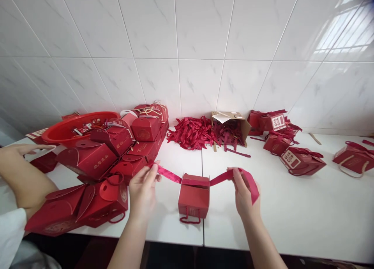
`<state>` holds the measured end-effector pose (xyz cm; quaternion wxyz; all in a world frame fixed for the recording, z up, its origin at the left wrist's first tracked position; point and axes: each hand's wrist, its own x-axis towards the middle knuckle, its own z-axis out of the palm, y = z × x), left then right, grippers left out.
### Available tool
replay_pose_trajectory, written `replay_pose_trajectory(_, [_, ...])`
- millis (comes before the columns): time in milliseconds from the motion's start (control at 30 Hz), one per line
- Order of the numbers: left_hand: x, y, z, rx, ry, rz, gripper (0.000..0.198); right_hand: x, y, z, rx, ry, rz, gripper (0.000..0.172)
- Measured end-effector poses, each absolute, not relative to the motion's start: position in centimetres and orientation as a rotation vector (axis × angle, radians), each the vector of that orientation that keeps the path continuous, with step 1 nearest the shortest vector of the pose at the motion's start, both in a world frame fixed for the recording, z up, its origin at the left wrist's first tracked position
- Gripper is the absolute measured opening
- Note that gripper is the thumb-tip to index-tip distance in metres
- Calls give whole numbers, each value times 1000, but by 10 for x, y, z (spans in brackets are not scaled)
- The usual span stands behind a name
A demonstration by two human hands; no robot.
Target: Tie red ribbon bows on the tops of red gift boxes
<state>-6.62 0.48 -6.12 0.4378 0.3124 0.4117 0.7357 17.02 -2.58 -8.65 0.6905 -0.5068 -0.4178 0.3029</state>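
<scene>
A small red gift box [193, 200] stands on the white table in front of me, a red cord handle hanging at its near side. A red ribbon [170, 174] passes across the top of the box and stretches out to both sides. My left hand [145, 187] pinches one end, left of the box. To the right, my right hand [244, 189] grips the other stretch, and the loose tail droops over its fingers. Neither hand touches the box itself.
Stacked red boxes [87, 160] fill the left side, beside a red basin [54, 134] of small packets. Another person's arm [29, 175] reaches in there. A ribbon pile [191, 133] and a cardboard box [245, 128] stand by the wall. Ribbon-tied boxes [304, 161] sit at right.
</scene>
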Motion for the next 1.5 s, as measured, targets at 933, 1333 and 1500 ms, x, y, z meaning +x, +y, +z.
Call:
replay_pose_trajectory(933, [-31, 21, 20, 1338, 1007, 1628, 22, 161, 7, -2, -884, -1289, 602, 21])
replay_pose_trajectory(1333, [-36, 21, 24, 1229, 811, 1577, 23, 174, -3, -1, -794, -1151, 684, 16])
replay_pose_trajectory(1500, [-33, 20, 22, 1137, 682, 1507, 23, 172, -4, 0, -724, -1072, 930, 22])
